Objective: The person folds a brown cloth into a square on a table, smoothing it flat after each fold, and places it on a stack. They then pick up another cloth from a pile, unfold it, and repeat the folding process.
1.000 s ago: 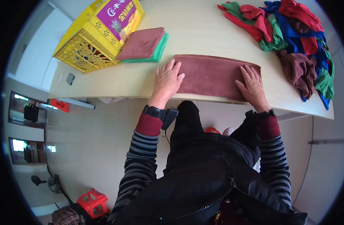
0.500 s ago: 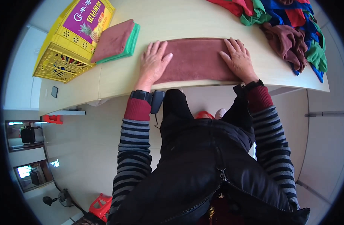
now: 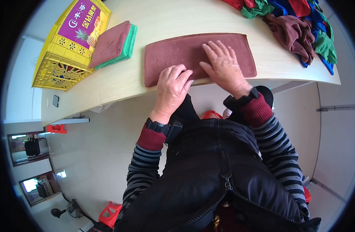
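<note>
One cloth (image 3: 185, 54) under right grip (image 3: 226, 69)

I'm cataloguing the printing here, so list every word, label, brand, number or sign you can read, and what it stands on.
Purple label on the yellow crate: white round emblem and large white characters; printed text is not copied here.
Same label: large gold characters, likewise not copied.
Same label, beside the pineapple picture: smaller print, too small to read surely.
Brown cloth under the right hand: no lettering visible.

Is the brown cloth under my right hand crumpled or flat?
Flat: the brown cloth lies smooth beneath your right hand, corners spread.
</note>
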{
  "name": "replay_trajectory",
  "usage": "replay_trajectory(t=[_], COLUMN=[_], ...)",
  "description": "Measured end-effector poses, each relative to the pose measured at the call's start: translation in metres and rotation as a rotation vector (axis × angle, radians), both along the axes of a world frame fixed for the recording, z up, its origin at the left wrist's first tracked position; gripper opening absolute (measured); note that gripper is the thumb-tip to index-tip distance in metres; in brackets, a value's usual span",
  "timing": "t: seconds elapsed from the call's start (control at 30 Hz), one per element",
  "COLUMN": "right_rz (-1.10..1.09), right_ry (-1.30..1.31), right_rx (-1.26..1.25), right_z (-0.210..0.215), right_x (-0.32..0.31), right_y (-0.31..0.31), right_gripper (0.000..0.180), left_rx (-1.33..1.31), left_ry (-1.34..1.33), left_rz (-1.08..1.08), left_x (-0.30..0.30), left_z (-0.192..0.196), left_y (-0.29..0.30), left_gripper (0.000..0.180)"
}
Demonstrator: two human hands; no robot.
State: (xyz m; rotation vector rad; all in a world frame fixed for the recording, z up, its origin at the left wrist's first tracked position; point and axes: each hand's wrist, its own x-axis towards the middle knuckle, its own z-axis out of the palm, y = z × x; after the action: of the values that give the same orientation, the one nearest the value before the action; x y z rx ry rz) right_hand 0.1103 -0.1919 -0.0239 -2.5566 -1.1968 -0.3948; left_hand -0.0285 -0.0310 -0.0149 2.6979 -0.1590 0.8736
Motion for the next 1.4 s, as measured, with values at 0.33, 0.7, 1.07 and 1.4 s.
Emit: replay_trajectory(t=[0.33,0.7,1.07,1.4], right_rz=[0.020,0.081,0.069,0.064], right_ry=[0.017,0.106,0.089,0.019], right_rx=[-0.019,0.026,-0.063,-0.102], right_z=[-0.008,0.006,-0.011,-0.016], right_x=[-0.010,-0.013,-0.022,-0.016], right_y=[0.002,0.002,0.012,0.010], right_gripper=[0.060,0.061,0.056,0.055], left_rx=[0.113,0.141,0.095,0.113], left_ry=[-0.034,-0.073,-0.095,-0.128], left_rz=[0.037,-0.037,0.011,0.070], left_x=[-0.005,-0.002,-0.008,-0.012], left_z=[-0.009,-0.006,-0.020,-0.019], left_y=[0.009,-0.014,-0.017,-0.001], left_gripper=[0.030,0.030,0.024,0.009])
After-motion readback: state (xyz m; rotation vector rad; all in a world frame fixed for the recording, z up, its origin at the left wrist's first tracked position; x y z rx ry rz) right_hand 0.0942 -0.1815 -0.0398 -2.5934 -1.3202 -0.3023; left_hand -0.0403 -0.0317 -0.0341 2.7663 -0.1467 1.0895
